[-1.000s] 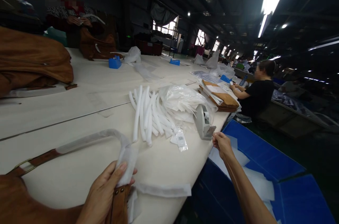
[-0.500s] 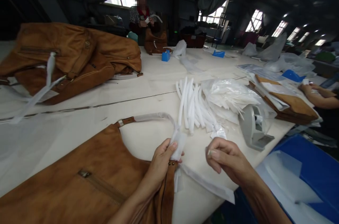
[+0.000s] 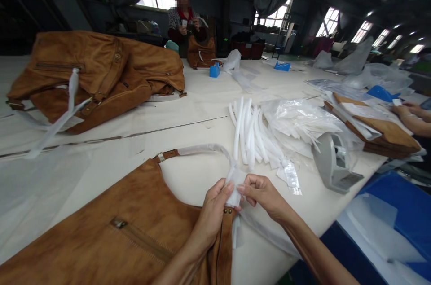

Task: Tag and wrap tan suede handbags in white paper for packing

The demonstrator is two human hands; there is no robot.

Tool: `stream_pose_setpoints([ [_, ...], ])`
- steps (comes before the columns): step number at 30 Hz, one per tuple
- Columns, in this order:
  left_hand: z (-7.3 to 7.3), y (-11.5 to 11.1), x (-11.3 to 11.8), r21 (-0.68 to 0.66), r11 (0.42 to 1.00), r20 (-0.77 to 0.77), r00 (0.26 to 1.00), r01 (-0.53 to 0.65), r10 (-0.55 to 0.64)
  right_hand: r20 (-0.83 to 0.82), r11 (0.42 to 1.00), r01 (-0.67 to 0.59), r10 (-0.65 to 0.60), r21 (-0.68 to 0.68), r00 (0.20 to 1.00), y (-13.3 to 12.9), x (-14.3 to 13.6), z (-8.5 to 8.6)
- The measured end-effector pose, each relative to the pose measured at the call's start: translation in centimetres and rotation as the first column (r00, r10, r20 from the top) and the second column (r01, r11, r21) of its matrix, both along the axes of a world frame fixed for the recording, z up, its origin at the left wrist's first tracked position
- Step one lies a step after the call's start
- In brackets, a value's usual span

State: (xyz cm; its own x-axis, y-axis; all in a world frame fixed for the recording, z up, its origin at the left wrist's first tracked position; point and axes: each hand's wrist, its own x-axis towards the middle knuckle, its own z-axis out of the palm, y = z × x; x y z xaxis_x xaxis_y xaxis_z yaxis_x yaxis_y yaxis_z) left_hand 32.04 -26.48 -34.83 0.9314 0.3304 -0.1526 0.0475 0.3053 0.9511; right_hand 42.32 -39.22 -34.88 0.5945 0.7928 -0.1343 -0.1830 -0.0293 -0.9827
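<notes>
The brown bag (image 3: 111, 213) lies on the white table (image 3: 198, 134), mostly to the left of both hands, with the left forearm crossing its right part; its strap (image 3: 208, 147) arches from a metal ring over to the left hand (image 3: 213, 206), which is closed around the strap's near end, thumb on top of the white wrapping (image 3: 236, 176) there; two rivets (image 3: 228, 210) show just below that grip; the right hand (image 3: 261, 192) is narrow, thumb and forefinger pinched together at the wrapping's right edge, though I cannot tell whether anything thin sits between them; white tubes (image 3: 251, 137) lie just beyond the hands, a grey tape dispenser (image 3: 328, 164) stands to their right, and more brown bags (image 3: 101, 69) are piled at the far left.
</notes>
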Motion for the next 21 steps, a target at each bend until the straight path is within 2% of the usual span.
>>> stream_pose_setpoints([
  [3,0.2,-0.1,-0.3,0.005,1.0,-0.013,1.0,0.003,-0.003,0.006,1.0,0.007,-0.007,-0.001,1.0,0.2,0.0,-0.3],
  [6,0.2,-0.2,-0.5,0.064,0.998,-0.007,1.0,-0.001,0.002,0.017,1.0,0.012,-0.012,0.001,1.0,0.1,0.1,-0.3],
  [9,0.0,-0.2,-0.4,0.079,0.997,-0.004,1.0,0.0,0.001,0.029,1.0,-0.024,0.024,0.0,0.999,-0.4,0.3,0.0],
  [15,-0.2,0.0,-0.6,-0.14,0.99,-0.048,0.999,-0.012,0.005,-0.045,0.994,-0.107,0.106,-0.029,0.993,-0.9,0.8,-0.2],
  [18,-0.3,0.2,-0.8,-0.24,0.971,-0.046,0.999,0.0,-0.011,-0.087,0.99,-0.139,0.141,0.029,0.986,0.0,0.5,-0.5],
  [21,-0.7,0.3,-0.9,-0.279,0.96,-0.038,0.999,0.007,-0.018,-0.097,0.983,-0.157,0.166,0.096,0.981,0.9,0.1,-0.6],
])
